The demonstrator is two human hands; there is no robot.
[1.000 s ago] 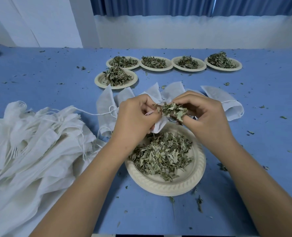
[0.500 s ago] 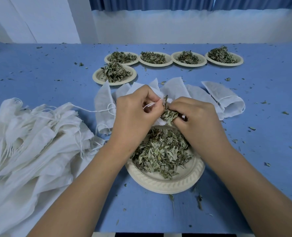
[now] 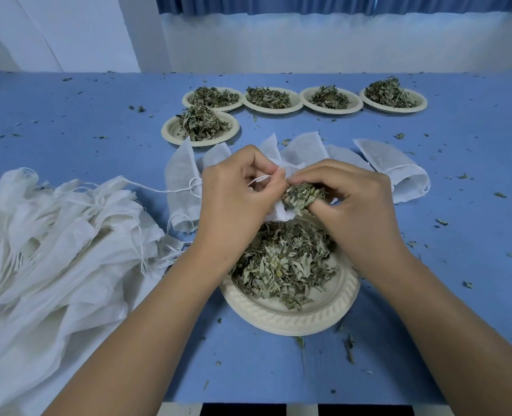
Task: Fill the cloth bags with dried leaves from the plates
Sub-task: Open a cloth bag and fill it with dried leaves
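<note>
A cream plate heaped with dried leaves lies on the blue table just in front of me. Above its far rim my left hand pinches the mouth of a small white cloth bag, its drawstring looping over my fingers. My right hand grips a clump of dried leaves and presses it against the bag's opening. Most of the bag is hidden behind my hands.
Several flat white bags fan out beyond my hands. A big heap of white cloth bags fills the left side. Several more leaf-filled plates sit farther back. Leaf crumbs dot the blue table.
My right hand has pushed the clump of leaves lower and closer to the bag's mouth. My left hand has kept its pinch on the bag; both hands drifted slightly away from me.
</note>
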